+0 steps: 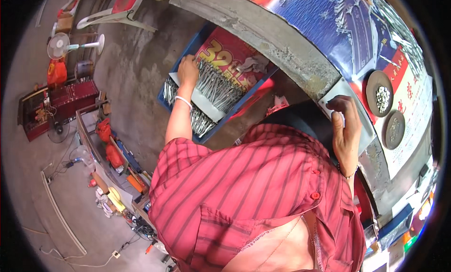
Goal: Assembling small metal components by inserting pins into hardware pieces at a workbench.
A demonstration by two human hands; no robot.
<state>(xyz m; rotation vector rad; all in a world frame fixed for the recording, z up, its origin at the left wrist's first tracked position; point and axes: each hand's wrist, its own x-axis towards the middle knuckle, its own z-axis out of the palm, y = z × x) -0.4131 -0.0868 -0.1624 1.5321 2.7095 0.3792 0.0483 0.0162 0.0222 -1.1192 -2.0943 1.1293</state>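
Left hand point(189, 73): 1, resting at the end of a pale strip point(206, 104) in a blue crate point(252, 91); fingers bending downward, tips hiding, so whether they are pinching strip or metal cannot be told.
Right hand point(348, 131): 1, hovering over a grey plate point(364, 126) at the bench edge; fingers curling, thumb standing slightly apart; any small piece between them cannot be made out.
Thin metal rods point(218, 84): many, lying in the crate on both sides of the strip, a red printed sheet point(235, 41) showing beside them.
Risks, by judgement: rods are lying loosely, so a careless pull could be tangling or spilling them; a tilting strip could be mixing the 2 groups; a sleeve or elbow could be knocking 2 round dishes point(370, 91) point(394, 131), scattering their small pieces.
Surface: worn grey bench point(291, 51), carrying a blue poster point(314, 18).
Room: concrete floor point(127, 84) stretching leftward; white fan point(58, 46), dark red cabinet point(84, 93) and pale chair point(101, 19) standing there.
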